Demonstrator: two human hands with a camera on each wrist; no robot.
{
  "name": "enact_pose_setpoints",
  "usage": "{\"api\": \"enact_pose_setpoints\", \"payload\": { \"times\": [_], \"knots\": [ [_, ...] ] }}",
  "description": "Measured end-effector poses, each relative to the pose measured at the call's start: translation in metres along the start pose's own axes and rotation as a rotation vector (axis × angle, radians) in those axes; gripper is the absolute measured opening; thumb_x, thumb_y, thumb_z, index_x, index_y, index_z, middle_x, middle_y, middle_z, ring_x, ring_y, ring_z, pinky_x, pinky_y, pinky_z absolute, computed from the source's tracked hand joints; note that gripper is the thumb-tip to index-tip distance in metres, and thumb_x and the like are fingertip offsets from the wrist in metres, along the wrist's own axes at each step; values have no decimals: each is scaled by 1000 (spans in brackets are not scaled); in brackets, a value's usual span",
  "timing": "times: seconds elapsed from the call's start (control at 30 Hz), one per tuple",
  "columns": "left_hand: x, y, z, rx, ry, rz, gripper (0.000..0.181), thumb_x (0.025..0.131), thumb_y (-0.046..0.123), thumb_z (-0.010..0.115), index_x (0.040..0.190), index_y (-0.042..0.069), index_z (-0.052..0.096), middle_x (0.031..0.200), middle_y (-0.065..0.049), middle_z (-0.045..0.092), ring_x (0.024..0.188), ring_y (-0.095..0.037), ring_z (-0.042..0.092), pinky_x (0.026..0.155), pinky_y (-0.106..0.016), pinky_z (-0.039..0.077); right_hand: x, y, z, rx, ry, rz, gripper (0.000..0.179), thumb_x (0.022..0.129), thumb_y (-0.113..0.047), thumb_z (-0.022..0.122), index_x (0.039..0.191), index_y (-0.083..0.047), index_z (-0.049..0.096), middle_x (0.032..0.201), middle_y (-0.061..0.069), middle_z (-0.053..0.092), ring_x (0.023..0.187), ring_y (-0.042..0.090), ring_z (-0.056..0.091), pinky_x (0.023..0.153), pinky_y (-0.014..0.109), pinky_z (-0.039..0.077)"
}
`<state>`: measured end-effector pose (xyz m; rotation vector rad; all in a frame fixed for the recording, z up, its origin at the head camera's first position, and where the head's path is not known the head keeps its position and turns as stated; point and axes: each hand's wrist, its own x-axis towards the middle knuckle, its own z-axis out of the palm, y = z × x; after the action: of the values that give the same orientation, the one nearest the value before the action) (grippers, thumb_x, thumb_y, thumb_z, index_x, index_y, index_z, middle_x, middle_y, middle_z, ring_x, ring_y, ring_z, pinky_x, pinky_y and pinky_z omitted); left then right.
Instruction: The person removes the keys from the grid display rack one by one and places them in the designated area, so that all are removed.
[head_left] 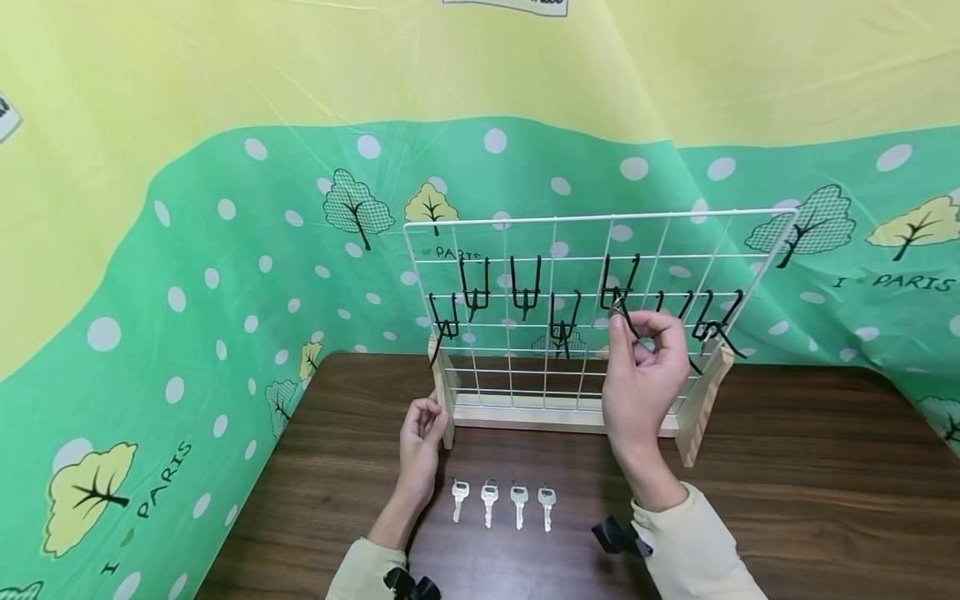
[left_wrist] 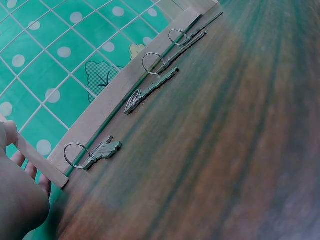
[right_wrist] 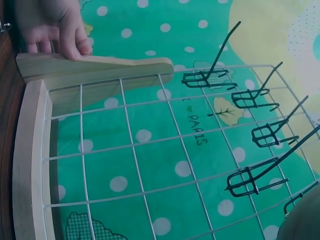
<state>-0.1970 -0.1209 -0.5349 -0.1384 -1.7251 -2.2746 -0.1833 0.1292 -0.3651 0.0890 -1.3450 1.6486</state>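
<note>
My right hand (head_left: 647, 379) is raised at the front of a white wire grid rack, thumb and forefinger pinching a small silvery key (head_left: 617, 306), mostly hidden by the fingers, at a black double-wire hook (head_left: 619, 290). In the right wrist view only a blurred edge of that hand shows at the lower right. The left hand (head_left: 422, 437) grips the rack's left wooden leg (head_left: 442, 375) low down; its curled fingers (right_wrist: 75, 42) show against the wood in the right wrist view. Several silver keys (head_left: 490, 496) with rings lie in a row on the table before the rack.
More black hooks (head_left: 526, 292) hang on the grid in two staggered rows, their prongs sticking out forward. A wooden bar (head_left: 525, 414) joins the legs at the bottom. Behind the brown table (head_left: 825, 467) hangs a green and yellow printed cloth (head_left: 225, 275).
</note>
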Motion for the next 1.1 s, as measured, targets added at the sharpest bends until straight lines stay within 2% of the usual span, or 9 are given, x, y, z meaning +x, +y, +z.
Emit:
{"api": "enact_pose_setpoints", "payload": {
  "times": [0.17,0.37,0.5,0.63,0.83,0.93,1.1],
  "knots": [
    [-1,1,0,11,5,-2,25,105,-12,61,117,-25,43,117,-2,62,129,-5,60,106,-19,49,-4,-3,0,63,-15,23,10,103,5,70,104,-5,69,104,9,61,54,2,56,49,15,36],
    [-1,1,0,6,9,-5,27,105,-10,63,117,-24,43,113,-4,62,122,-6,61,103,-19,50,-7,-8,0,215,-33,54,11,104,9,66,110,0,65,103,12,58,51,6,47,48,15,39],
    [-1,2,1,4,9,-5,27,105,-10,62,118,-25,43,113,-5,61,119,-7,61,102,-19,50,-9,-11,-2,237,-46,59,21,103,11,65,122,3,62,106,13,57,52,8,47,49,16,41],
    [-1,3,1,10,10,-13,26,105,-11,62,118,-24,43,114,-4,61,125,-5,61,104,-19,50,-9,-17,-4,233,-66,84,27,103,10,67,129,4,62,98,11,61,52,9,48,48,15,40],
    [-1,3,0,7,7,-14,26,105,-11,61,118,-24,43,114,-4,61,125,-6,61,103,-19,50,-8,-30,-8,215,-82,196,22,101,10,71,123,6,72,86,7,66,49,8,48,46,15,39],
    [-1,3,0,2,7,-14,28,105,-9,63,118,-24,42,113,-4,61,124,-6,61,102,-19,50,-7,-36,-9,194,-74,247,19,99,10,73,116,4,76,88,6,71,49,6,49,45,15,39],
    [-1,1,1,-6,3,-11,30,106,-8,64,117,-24,42,113,-4,60,121,-6,62,100,-19,50,-6,-39,-13,208,-81,272,10,98,11,74,106,4,77,90,8,74,49,7,49,45,15,39]
  ]
}}
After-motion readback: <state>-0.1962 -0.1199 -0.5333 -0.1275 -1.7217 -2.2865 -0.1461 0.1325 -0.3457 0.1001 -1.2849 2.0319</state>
